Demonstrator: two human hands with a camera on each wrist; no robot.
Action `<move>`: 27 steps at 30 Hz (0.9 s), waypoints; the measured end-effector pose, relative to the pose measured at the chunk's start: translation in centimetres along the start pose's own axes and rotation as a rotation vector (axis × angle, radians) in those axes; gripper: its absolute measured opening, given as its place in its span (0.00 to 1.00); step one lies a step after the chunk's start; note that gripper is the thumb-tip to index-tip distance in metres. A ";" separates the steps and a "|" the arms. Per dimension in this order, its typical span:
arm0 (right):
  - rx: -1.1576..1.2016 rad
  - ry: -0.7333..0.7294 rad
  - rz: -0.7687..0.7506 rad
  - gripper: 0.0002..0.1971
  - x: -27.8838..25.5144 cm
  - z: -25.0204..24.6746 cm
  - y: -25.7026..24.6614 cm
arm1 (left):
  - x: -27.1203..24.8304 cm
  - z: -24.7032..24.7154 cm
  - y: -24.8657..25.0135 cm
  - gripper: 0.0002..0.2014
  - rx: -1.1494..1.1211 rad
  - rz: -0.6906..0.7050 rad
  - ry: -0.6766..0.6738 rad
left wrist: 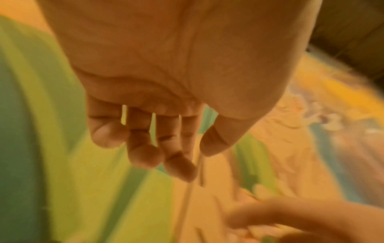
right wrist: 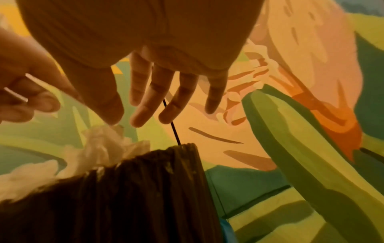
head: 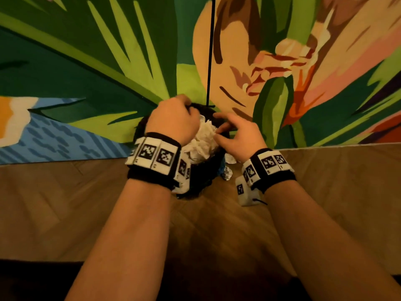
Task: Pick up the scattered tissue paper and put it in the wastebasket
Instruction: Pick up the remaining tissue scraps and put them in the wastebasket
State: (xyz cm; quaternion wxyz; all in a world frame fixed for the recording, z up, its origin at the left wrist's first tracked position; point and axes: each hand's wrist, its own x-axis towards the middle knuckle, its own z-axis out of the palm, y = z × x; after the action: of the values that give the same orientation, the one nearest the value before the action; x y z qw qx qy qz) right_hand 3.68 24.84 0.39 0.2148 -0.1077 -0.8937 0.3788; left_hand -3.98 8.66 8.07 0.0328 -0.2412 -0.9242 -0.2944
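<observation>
A dark wastebasket (head: 201, 185) stands at the rug's edge, heaped with crumpled white tissue paper (head: 204, 140). My left hand (head: 173, 118) hovers over the basket's far left rim, its fingers loosely curled and holding nothing, as the left wrist view shows (left wrist: 162, 148). My right hand (head: 230, 127) is over the right side with fingers spread. In the right wrist view, the right hand (right wrist: 145, 98) hangs just above the tissue paper (right wrist: 99, 148), thumb tip at its top, over the wastebasket (right wrist: 135, 189). Two small tissue scraps (head: 226, 174) lie on the floor by the basket's right side.
A bright floral rug (head: 86, 72) covers the floor beyond the basket. Wooden flooring (head: 217, 224) runs under my forearms. A thin black cord (head: 210, 51) hangs down to the basket's far rim. Something blue (head: 222, 169) shows beside the basket.
</observation>
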 end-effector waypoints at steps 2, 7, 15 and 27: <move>0.079 0.055 0.019 0.18 0.0 -0.1 0.8 | -0.7 1.5 2.4 0.15 -0.040 0.080 0.005; 0.187 0.233 0.202 0.14 0.3 -2.3 5.3 | -3.3 7.8 7.1 0.12 -0.178 0.247 -0.167; -0.162 -0.081 0.771 0.14 -6.3 0.3 19.4 | -4.7 21.6 2.5 0.14 0.142 0.058 -0.774; -0.393 -0.653 0.595 0.36 -5.3 4.8 24.2 | -2.6 33.6 -3.5 0.35 0.024 -0.136 -0.661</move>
State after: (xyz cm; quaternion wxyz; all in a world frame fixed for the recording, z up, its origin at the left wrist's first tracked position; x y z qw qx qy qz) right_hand 6.87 36.63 -21.70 -0.2191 -0.2728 -0.8994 0.2618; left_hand -0.56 23.86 -22.04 -0.2854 -0.2609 -0.9023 -0.1908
